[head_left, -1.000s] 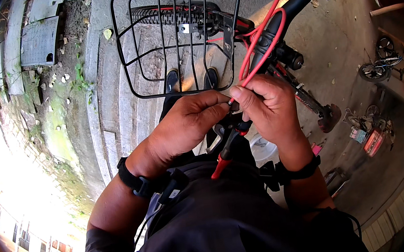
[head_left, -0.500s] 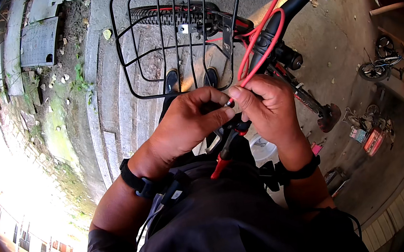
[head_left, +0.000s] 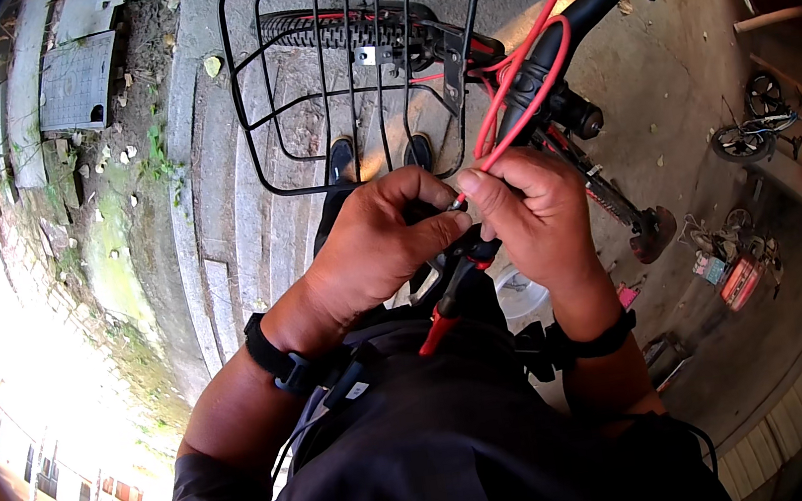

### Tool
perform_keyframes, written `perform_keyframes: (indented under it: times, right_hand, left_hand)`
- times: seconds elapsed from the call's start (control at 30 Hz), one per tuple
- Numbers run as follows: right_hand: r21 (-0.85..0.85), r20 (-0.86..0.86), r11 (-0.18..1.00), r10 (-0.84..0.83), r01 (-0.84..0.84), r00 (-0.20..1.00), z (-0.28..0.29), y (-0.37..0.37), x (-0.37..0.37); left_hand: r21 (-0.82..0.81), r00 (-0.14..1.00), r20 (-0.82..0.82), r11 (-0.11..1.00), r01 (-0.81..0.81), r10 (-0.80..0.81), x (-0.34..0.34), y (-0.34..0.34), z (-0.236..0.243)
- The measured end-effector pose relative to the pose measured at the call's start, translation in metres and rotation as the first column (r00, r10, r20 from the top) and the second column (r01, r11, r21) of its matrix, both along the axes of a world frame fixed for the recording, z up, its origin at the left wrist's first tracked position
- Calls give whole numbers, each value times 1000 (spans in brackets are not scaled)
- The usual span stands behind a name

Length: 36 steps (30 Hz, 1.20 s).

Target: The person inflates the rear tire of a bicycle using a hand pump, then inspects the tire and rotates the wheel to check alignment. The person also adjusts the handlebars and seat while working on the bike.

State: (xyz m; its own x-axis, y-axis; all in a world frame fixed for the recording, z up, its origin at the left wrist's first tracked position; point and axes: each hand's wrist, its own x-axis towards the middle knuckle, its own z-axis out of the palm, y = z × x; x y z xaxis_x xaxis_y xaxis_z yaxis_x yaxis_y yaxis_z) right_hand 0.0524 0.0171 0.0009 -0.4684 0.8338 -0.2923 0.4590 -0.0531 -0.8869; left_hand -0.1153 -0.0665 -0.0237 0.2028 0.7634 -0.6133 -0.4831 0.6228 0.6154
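Note:
My right hand [head_left: 546, 223] pinches a red brake cable [head_left: 547, 97] between thumb and fingers, close to the cable's end. Against it, my left hand [head_left: 370, 239] has thumb and forefinger brought together at the small dark tip of that cable; the exact contact is partly hidden by the fingers. The cable loops up to the black handlebar [head_left: 582, 13] of a bicycle. Just below my hands, in front of my body, lies the handlebar's near end with a red-tipped grip [head_left: 440, 326] and a lever partly covered by my hands.
A black wire basket [head_left: 238, 100] is on the bicycle's front, above the knobby tyre [head_left: 304, 34]. The red-and-black saddle [head_left: 654, 234] is at right. A clear plastic tub [head_left: 522, 294] sits behind my right hand. Other bicycles [head_left: 743, 143] stand farther right.
Both hands keep the same hold on the cable. My left wrist has shifted very slightly; the bicycle stays in place.

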Motion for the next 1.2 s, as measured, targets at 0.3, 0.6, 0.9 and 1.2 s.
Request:
perform_keyframes:
  times: [0.3, 0.6, 0.9, 1.2]
  right_hand:
    - [-28, -19, 999, -38, 37, 999, 1, -2, -1]
    - [-15, -21, 1000, -21, 21, 1000, 0, 0, 0]
    - [-14, -20, 1000, -21, 21, 1000, 0, -1, 0]
    - [-12, -28, 1000, -18, 18, 999, 0, 0, 0]
  left_hand:
    - [7, 991, -12, 991, 135, -135, -7, -4, 2]
    - [-31, 996, 86, 999, 42, -39, -5, -3, 2]
    - [-48, 998, -13, 997, 54, -55, -1, -7, 1]
    - [12, 997, 27, 998, 66, -67, -9, -5, 2]
